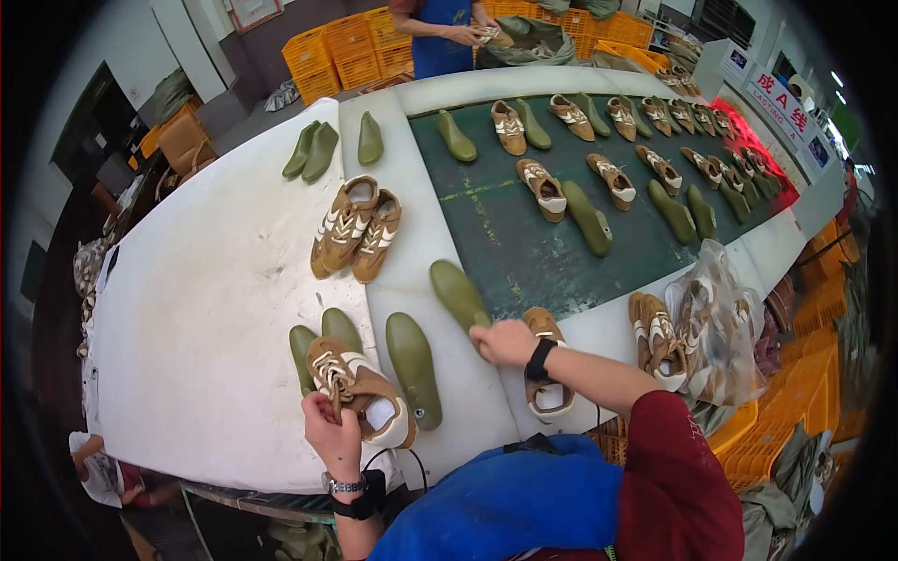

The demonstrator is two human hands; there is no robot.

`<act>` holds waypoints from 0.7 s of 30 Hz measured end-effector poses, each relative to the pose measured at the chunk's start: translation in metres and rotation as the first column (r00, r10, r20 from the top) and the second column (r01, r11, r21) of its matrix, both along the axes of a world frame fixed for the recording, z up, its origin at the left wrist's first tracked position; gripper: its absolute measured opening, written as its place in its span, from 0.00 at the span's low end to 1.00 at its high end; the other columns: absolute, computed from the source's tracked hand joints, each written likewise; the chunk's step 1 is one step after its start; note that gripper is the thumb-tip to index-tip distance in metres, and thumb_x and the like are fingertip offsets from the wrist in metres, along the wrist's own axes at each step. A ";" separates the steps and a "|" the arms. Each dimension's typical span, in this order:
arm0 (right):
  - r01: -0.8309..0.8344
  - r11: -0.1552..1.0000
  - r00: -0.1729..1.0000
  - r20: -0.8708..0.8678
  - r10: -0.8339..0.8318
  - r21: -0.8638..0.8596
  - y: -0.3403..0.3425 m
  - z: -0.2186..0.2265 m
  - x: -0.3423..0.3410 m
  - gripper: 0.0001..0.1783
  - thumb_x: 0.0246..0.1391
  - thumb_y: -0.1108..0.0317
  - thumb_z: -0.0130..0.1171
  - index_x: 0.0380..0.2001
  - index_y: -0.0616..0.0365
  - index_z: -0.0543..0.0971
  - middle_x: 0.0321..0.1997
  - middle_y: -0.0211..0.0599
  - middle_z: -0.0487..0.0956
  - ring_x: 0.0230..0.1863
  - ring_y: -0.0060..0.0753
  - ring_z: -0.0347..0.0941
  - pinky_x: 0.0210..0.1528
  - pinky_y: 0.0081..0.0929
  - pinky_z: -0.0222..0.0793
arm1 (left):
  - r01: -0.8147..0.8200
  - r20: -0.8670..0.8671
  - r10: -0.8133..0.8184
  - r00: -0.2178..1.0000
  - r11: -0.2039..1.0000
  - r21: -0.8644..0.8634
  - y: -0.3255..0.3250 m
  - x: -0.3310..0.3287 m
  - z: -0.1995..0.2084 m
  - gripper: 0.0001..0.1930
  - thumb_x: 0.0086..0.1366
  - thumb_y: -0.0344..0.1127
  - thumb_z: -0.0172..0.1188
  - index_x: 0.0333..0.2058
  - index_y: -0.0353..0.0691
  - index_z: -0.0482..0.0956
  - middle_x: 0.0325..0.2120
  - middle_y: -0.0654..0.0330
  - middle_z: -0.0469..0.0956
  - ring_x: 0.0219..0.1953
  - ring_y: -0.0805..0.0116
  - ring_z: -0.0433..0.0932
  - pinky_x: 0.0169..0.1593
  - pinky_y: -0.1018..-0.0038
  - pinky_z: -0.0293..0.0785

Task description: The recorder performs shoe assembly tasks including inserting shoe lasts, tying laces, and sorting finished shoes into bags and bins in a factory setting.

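My left hand [332, 435] is closed on the side of a brown suede sneaker [372, 397] with white stripes and laces. That sneaker is tilted over two green shoe lasts [340, 327] and partly hides them. To the right, my right hand [505, 343] grips the near end of another green shoe last [456, 290], by the edge of the dark green belt. Between my hands a separate last [412, 360] lies on the white tabletop. Below my right wrist is a second brown sneaker [543, 324], partly covered by my forearm.
Sneakers and lasts stand in rows on the green conveyor belt [505, 252]. Several sneakers [346, 229] stand together farther up the white table [206, 280]. A clear plastic bag [716, 323] sits at right, above orange crates [786, 411]. A person in a blue apron [440, 37] works across the table.
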State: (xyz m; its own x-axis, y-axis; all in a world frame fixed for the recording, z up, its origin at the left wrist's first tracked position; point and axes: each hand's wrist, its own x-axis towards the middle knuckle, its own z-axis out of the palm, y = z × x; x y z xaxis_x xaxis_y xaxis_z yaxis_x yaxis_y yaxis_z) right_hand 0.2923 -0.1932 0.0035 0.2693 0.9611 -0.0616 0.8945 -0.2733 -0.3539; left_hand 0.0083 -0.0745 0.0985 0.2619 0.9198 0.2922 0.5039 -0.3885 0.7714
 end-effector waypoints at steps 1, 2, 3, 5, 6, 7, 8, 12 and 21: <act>0.031 1.000 1.000 0.001 -0.031 0.007 0.003 -0.003 0.019 0.06 0.45 0.65 0.48 0.29 0.48 0.72 0.21 0.47 0.76 0.24 0.51 0.74 0.25 0.46 0.68 | -0.001 -0.009 0.001 1.000 1.000 -0.011 -0.001 0.001 0.000 0.13 0.44 0.23 0.51 0.33 0.35 0.67 0.19 0.61 0.66 0.20 0.70 0.64 0.26 0.75 0.65; 0.092 0.996 0.996 -0.012 -0.092 -0.011 0.007 -0.006 0.037 0.06 0.46 0.65 0.48 0.28 0.48 0.73 0.22 0.47 0.76 0.26 0.51 0.74 0.27 0.45 0.69 | 0.007 -0.021 -0.007 1.000 1.000 -0.003 -0.002 0.003 0.001 0.13 0.44 0.23 0.51 0.32 0.35 0.67 0.19 0.61 0.66 0.19 0.70 0.64 0.26 0.75 0.65; 0.156 0.987 0.987 -0.025 -0.156 -0.030 0.010 -0.011 0.054 0.06 0.46 0.65 0.48 0.28 0.49 0.73 0.23 0.47 0.77 0.28 0.51 0.75 0.29 0.45 0.69 | 0.020 -0.018 -0.020 1.000 1.000 0.003 -0.003 0.008 0.003 0.13 0.44 0.23 0.51 0.32 0.35 0.67 0.19 0.61 0.66 0.19 0.70 0.64 0.26 0.75 0.65; 0.220 0.945 0.972 0.135 -0.191 -0.241 -0.003 -0.043 0.096 0.05 0.47 0.65 0.47 0.27 0.48 0.73 0.27 0.45 0.77 0.32 0.49 0.74 0.33 0.43 0.68 | 0.064 -0.017 -0.065 0.998 0.998 -0.008 -0.005 0.022 0.005 0.12 0.44 0.23 0.51 0.32 0.35 0.67 0.18 0.61 0.65 0.19 0.70 0.64 0.26 0.75 0.65; 0.201 0.952 0.980 0.041 -0.197 -0.229 -0.007 -0.040 0.107 0.05 0.47 0.65 0.47 0.27 0.48 0.73 0.27 0.44 0.77 0.33 0.48 0.74 0.33 0.42 0.68 | 0.078 -0.038 -0.079 0.996 0.997 -0.012 -0.002 0.028 0.003 0.12 0.44 0.23 0.52 0.32 0.35 0.67 0.17 0.61 0.65 0.19 0.70 0.64 0.25 0.75 0.65; 0.187 0.958 0.978 -0.052 -0.202 -0.216 -0.010 -0.038 0.117 0.06 0.47 0.65 0.47 0.28 0.47 0.74 0.28 0.43 0.77 0.34 0.47 0.74 0.33 0.41 0.68 | 0.098 -0.038 -0.098 0.994 0.995 -0.006 0.001 0.038 0.003 0.12 0.44 0.23 0.52 0.32 0.35 0.67 0.17 0.61 0.65 0.19 0.70 0.64 0.25 0.75 0.65; 0.192 0.961 0.977 -0.053 -0.206 -0.201 -0.012 -0.035 0.119 0.06 0.47 0.65 0.47 0.28 0.47 0.74 0.28 0.43 0.77 0.34 0.47 0.74 0.33 0.41 0.68 | 0.109 -0.031 -0.109 0.994 0.994 -0.003 -0.002 0.044 0.009 0.12 0.44 0.23 0.52 0.32 0.35 0.67 0.17 0.61 0.65 0.19 0.70 0.64 0.25 0.75 0.65; 0.152 0.954 0.987 -0.017 -0.162 -0.257 -0.023 -0.020 0.120 0.09 0.49 0.66 0.48 0.35 0.43 0.73 0.29 0.41 0.78 0.34 0.46 0.74 0.34 0.41 0.67 | 0.235 -0.086 -0.230 0.969 0.970 0.061 0.006 0.087 0.025 0.13 0.45 0.25 0.52 0.33 0.36 0.69 0.18 0.58 0.67 0.20 0.65 0.67 0.27 0.72 0.67; 0.284 0.938 0.936 -0.269 -0.227 0.197 -0.115 0.050 0.057 0.16 0.49 0.65 0.53 0.43 0.50 0.71 0.31 0.43 0.76 0.31 0.48 0.73 0.32 0.40 0.69 | 0.645 -0.467 -0.505 0.726 0.735 0.209 0.085 0.286 -0.046 0.14 0.49 0.30 0.53 0.38 0.41 0.67 0.30 0.50 0.73 0.29 0.49 0.75 0.31 0.59 0.72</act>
